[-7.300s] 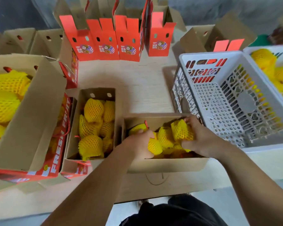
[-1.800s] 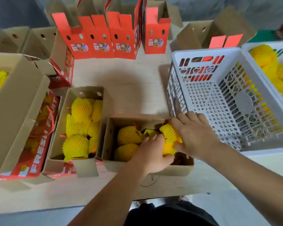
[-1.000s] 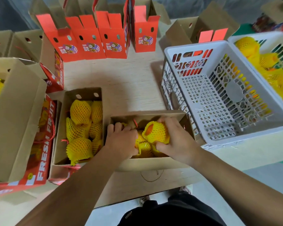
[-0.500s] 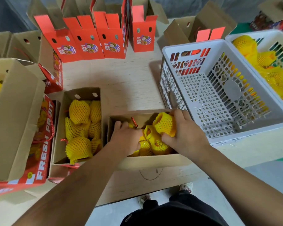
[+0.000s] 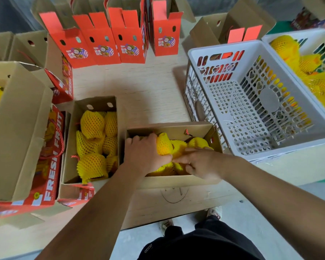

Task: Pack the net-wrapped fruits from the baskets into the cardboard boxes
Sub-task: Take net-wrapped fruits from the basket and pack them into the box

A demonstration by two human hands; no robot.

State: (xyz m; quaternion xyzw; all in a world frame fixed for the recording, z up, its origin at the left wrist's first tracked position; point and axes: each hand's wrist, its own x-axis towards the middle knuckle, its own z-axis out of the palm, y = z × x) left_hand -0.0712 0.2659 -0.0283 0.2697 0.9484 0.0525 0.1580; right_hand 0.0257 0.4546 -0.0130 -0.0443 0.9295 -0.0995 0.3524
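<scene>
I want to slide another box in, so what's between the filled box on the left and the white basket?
In the head view, only bare table lies between the filled box and the white basket.

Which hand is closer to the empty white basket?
Right. The right hand is in the box's basket-side half; the left hand is farther from the white basket.
</scene>
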